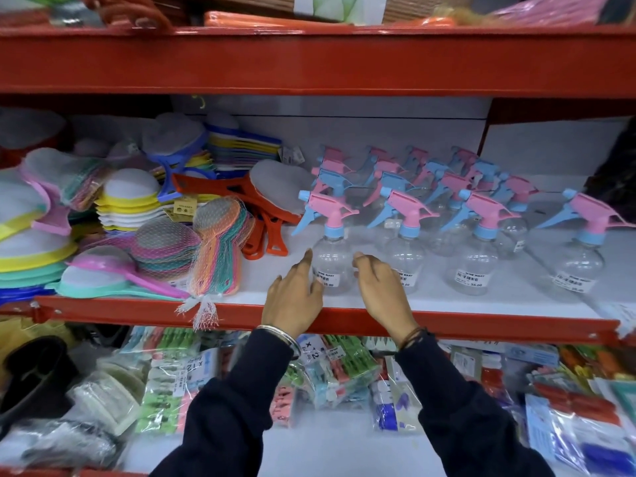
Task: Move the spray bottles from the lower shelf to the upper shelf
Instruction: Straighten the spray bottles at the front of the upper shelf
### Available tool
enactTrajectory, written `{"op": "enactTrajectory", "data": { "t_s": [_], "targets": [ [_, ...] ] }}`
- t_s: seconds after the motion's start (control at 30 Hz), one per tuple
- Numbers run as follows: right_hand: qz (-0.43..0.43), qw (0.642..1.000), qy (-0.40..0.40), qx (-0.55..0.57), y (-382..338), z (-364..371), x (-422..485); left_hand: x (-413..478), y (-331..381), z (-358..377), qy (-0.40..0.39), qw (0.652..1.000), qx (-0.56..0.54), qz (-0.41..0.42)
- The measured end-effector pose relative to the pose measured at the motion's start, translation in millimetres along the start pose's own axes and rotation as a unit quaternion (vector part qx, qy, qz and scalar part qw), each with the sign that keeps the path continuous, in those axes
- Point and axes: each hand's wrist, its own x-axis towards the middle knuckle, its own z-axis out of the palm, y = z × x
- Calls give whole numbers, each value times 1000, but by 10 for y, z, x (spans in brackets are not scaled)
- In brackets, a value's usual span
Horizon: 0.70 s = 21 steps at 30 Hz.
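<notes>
Several clear spray bottles with pink and blue trigger heads stand in rows on the white shelf (447,304) with a red front edge. The front-left spray bottle (332,249) stands between my two hands. My left hand (296,297) is at its left side, fingers apart, fingertips at the bottle's wall. My right hand (380,290) is at its right side, fingers curled loosely, partly in front of the second front bottle (407,246). Neither hand has closed around a bottle. Another front bottle (481,249) and a separate one (581,256) stand further right.
A thick red shelf beam (309,60) runs above, with goods on the shelf over it. Left of the bottles lie plastic strainers (144,201), netted scoops (213,242) and orange handled items (265,215). Packets of clothes pegs (330,370) fill the shelf below.
</notes>
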Motion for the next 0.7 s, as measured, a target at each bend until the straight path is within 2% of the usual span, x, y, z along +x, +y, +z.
{"op": "enactTrajectory", "data": {
  "t_s": [0.1, 0.17, 0.23, 0.3, 0.33, 0.43, 0.5, 0.6, 0.7],
  "targets": [
    [-31, 997, 51, 39, 13, -113, -86, -85, 73, 51, 80, 996, -31, 19],
    [-55, 987, 119, 96, 46, -245, -173, -165, 194, 101, 178, 977, -85, 77],
    [-89, 970, 193, 120, 121, -393, -231, -210, 336, 189, 219, 957, -131, 137],
    [-89, 964, 225, 106, 214, -544, -231, -201, 476, 302, 177, 958, -158, 164],
    [-69, 969, 214, 102, 258, -611, -209, -176, 541, 361, 137, 964, -166, 159],
    [18, 989, 121, 77, 377, -755, -110, -30, 684, 534, 17, 980, -167, 103],
    [34, 995, 80, 50, 402, -809, -50, 89, 732, 598, -37, 987, -145, 57],
    [26, 998, 58, 29, 394, -857, -7, 176, 750, 629, -71, 987, -139, 26],
    [16, 998, 52, 11, 420, -907, -5, 135, 750, 647, -57, 987, -144, 36]
  ]
}}
